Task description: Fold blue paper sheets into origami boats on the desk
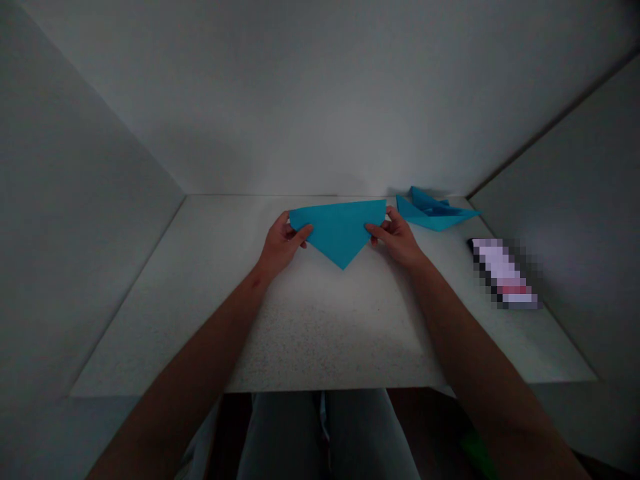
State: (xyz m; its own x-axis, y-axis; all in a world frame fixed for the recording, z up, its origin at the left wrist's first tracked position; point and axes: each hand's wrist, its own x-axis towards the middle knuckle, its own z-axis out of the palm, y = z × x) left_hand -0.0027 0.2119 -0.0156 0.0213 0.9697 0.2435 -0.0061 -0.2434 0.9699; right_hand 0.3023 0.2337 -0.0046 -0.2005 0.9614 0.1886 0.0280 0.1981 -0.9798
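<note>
Between my two hands is a sheet of blue paper (340, 230), folded into a triangle with its long edge away from me and its point towards me. My left hand (285, 243) pinches the left corner, thumb on top and fingers underneath. At the right corner, my right hand (395, 237) grips the paper the same way. The paper is above the white tabletop; whether it touches the surface I cannot tell. Just right of my right hand sits a folded blue paper boat (436, 210).
The speckled white tabletop (310, 340) is bounded by a back wall (320, 100) and walls on the left and right. A phone-like device (505, 273), blurred out, lies at the right edge. My legs (327, 433) are below the front edge.
</note>
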